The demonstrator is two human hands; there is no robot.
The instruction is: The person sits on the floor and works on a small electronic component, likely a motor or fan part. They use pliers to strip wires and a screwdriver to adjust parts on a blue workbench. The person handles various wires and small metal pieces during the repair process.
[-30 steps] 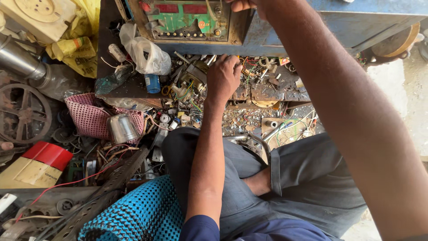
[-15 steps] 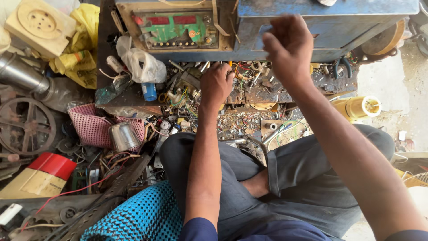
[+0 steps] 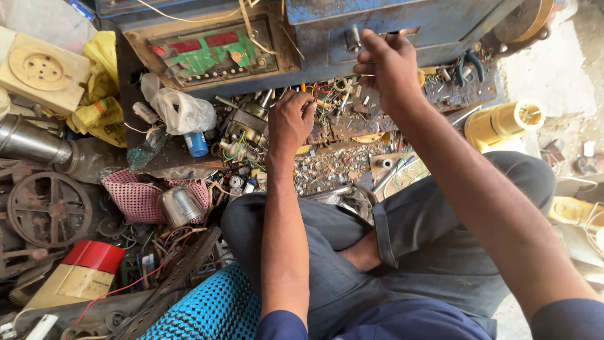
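Both arms stretched forward. Left hand (image 3: 290, 121) curled into a loose fist, knuckles up, wrist straight. Right hand (image 3: 385, 68) raised higher, fingers (image 3: 368, 58) bent and pinched together, forearm angled across.

Floor (image 3: 553, 69) carries clutter: yellow spool (image 3: 503, 123) at right, rusty wheel (image 3: 49, 209) and pink mesh basket (image 3: 141, 198) at left, red-capped can (image 3: 78, 271) near wheel. Dark board (image 3: 352, 126) holds wires, small parts.

Two hands work here: the left hand (image 3: 290, 121) and the right hand (image 3: 385, 66). One green circuit board (image 3: 214, 53), one white plastic bag (image 3: 180, 111), one spoked iron wheel (image 3: 49, 209), perhaps two yellow spools (image 3: 505, 123).
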